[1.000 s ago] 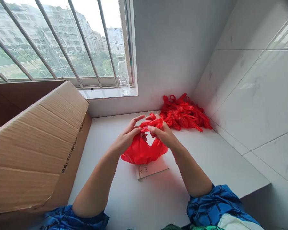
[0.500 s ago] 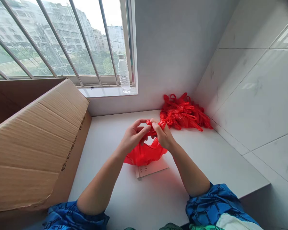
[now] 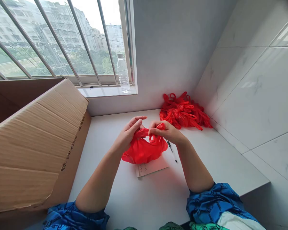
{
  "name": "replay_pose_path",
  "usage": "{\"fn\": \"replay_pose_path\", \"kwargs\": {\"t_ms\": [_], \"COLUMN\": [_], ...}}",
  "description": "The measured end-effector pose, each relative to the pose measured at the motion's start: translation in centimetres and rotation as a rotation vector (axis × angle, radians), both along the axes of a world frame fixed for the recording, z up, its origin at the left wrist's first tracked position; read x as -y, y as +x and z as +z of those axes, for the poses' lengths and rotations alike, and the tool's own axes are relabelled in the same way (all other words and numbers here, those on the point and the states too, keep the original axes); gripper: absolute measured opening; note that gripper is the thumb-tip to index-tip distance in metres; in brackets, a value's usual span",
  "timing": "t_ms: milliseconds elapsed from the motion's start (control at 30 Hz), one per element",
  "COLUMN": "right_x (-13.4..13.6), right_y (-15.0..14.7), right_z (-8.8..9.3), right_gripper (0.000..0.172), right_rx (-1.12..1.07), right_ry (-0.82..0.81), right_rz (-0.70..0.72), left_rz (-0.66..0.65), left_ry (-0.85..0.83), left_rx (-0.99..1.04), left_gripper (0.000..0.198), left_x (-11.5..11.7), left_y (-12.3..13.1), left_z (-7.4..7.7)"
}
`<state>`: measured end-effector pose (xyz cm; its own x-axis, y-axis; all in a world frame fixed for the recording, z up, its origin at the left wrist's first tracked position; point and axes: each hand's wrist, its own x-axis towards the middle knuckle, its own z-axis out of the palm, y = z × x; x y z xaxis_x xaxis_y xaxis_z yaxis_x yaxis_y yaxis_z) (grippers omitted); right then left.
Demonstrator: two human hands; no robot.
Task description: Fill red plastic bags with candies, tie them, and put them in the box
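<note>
A red plastic bag [image 3: 142, 150] lies crumpled on the white counter [image 3: 105, 191], its handles gathered upward. My left hand [image 3: 129, 132] closes on the bag's left handle, and my right hand [image 3: 164, 131] pinches the right handle between fingers and thumb. The hands are close together above the bag. A pile of several red plastic bags [image 3: 182, 111] sits behind them in the corner. Beneath the bag's front edge lies a small printed paper note [image 3: 152, 167], and a pen [image 3: 171, 150] lies just beyond my right hand.
A large open cardboard box [image 3: 38, 140] stands along the counter's left side. A plastic water bottle [image 3: 123, 73] is on the barred window's sill. Tiled wall [image 3: 249, 95] rises at the right, and the counter's front edge runs at lower right.
My hands have dropped lower and spread slightly apart, with the right hand turning flatter. The bag's handles have been drawn down with them, and a pen now shows beside my right wrist.
</note>
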<state>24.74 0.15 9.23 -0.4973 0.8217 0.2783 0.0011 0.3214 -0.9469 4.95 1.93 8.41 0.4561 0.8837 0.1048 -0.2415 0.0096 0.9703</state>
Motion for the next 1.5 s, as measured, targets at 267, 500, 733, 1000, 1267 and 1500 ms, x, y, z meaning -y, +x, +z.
{"fn": "replay_pose_path", "kwargs": {"t_ms": [267, 500, 733, 1000, 1267, 1500], "right_x": [0.3, 0.9, 4.2, 4.9, 0.8, -1.3], "right_y": [-1.4, -0.9, 2.8, 4.4, 7.8, -0.5], "right_z": [-0.7, -0.8, 0.3, 0.3, -3.7, -10.4], "right_gripper": [0.014, 0.030, 0.038, 0.040, 0.068, 0.096], "right_rx": [0.307, 0.450, 0.540, 0.614, 0.716, 0.801], "right_ry": [0.530, 0.974, 0.643, 0.102, -0.092, 0.524], "right_rz": [-0.514, -0.586, -0.233, 0.108, -0.104, -0.204], "left_rz": [-0.060, 0.003, 0.416, 0.739, 0.223, 0.238], "left_ry": [-0.016, 0.174, 0.379, 0.456, 0.214, 0.798], "left_rx": [-0.181, -0.236, -0.281, -0.568, -0.919, -1.063], "left_gripper": [0.048, 0.031, 0.027, 0.028, 0.063, 0.049], "left_x": [-0.2, 0.0, -2.5, -6.4, -3.2, 0.1], "left_y": [-1.1, -1.2, -3.8, -6.8, -8.0, -1.8], "left_z": [0.5, 0.7, 0.1, -4.2, -5.2, -9.0]}}
